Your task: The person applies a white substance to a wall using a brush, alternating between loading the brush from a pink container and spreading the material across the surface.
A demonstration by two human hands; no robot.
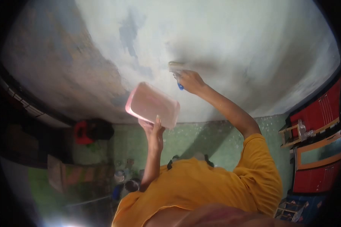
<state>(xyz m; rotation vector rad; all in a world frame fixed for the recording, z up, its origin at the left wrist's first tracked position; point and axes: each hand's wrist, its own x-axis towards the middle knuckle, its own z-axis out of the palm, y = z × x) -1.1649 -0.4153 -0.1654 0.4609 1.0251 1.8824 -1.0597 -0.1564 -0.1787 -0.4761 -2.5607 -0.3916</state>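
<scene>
My right hand (191,81) is closed round a paintbrush (180,85) with a blue handle. The brush's bristles are at the wall (223,34), which is covered in patchy white paint with grey and brownish areas at the left. Lower and to the left, my left hand (154,126) grips the near edge of a pink rectangular tub (151,104), its thumb on the rim and its other fingers partly hidden beneath. A pale layer shows inside the tub, which is tilted.
Red cabinets (314,111) with wooden racks stand along the right side. On the green floor (216,136) are white specks. Pots and containers (132,185) sit at the lower left, and a red object (80,132) lies near the wall's foot.
</scene>
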